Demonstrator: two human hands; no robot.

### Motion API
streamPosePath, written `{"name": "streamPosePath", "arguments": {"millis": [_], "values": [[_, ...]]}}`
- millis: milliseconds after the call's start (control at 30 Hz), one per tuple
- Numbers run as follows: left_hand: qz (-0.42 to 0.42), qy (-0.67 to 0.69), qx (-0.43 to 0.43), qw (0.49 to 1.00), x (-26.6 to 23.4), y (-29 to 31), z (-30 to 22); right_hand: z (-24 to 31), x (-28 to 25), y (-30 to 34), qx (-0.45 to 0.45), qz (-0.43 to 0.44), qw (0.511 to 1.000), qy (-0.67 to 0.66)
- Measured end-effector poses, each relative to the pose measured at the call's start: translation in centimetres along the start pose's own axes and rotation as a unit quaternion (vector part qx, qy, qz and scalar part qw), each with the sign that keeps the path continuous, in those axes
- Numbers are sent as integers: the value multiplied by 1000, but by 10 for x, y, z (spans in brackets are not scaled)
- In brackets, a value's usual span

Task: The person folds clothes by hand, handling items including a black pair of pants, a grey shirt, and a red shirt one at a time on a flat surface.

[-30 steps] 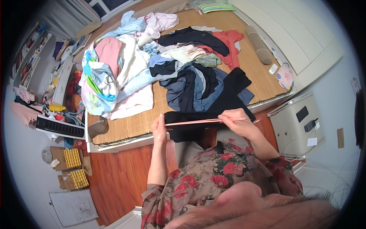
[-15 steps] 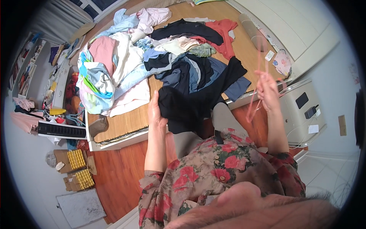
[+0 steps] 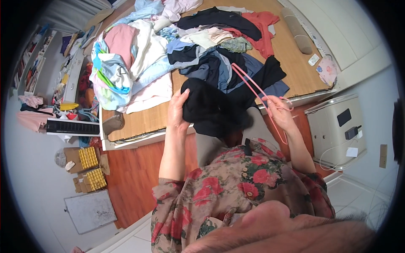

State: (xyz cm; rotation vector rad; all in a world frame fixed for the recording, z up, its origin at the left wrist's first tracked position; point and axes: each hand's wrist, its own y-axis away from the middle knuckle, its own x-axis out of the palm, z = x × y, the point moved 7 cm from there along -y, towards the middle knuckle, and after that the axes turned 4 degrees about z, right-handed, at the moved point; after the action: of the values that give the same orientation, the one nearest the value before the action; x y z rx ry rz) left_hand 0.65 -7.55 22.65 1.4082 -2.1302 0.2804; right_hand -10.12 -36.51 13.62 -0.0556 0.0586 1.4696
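Observation:
My left hand grips the near left edge of a black garment, whose bunched cloth hangs over my lap and trails back onto the clothes on the wooden board. In my right hand, closed at its middle, is a pink clothes hanger. One end of the hanger points far left, over the dark clothes, close to the black cloth. A pile of dark blue and black clothes lies just beyond. The kind of black garment cannot be told from its folds.
A heap of light clothes covers the board's left side. Red cloth lies farther back, beside a brown roll. A beige cabinet with a phone and a charger stands at right. Yellow racks sit on the floor at left.
The hanger has come down and left from the right side toward the black garment, turning from upright to slanted. My left hand keeps hold of the cloth. The view has shifted slightly.

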Motion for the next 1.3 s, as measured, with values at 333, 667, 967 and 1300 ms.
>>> {"name": "streamPosePath", "arguments": {"millis": [333,667,967,1300], "values": [[-22,109,-130,985,14,-11,98,-41,52,-11,12,10,998,-59],[44,211,-89,972,58,-43,60,-163,-111,-64,177,-285,891,-307],[27,259,-98,961,67,-81,57,-134,-292,-151,236,-330,870,281],[39,201,-91,974,77,-67,37,23,25,-124,-172,159,964,123]]}}
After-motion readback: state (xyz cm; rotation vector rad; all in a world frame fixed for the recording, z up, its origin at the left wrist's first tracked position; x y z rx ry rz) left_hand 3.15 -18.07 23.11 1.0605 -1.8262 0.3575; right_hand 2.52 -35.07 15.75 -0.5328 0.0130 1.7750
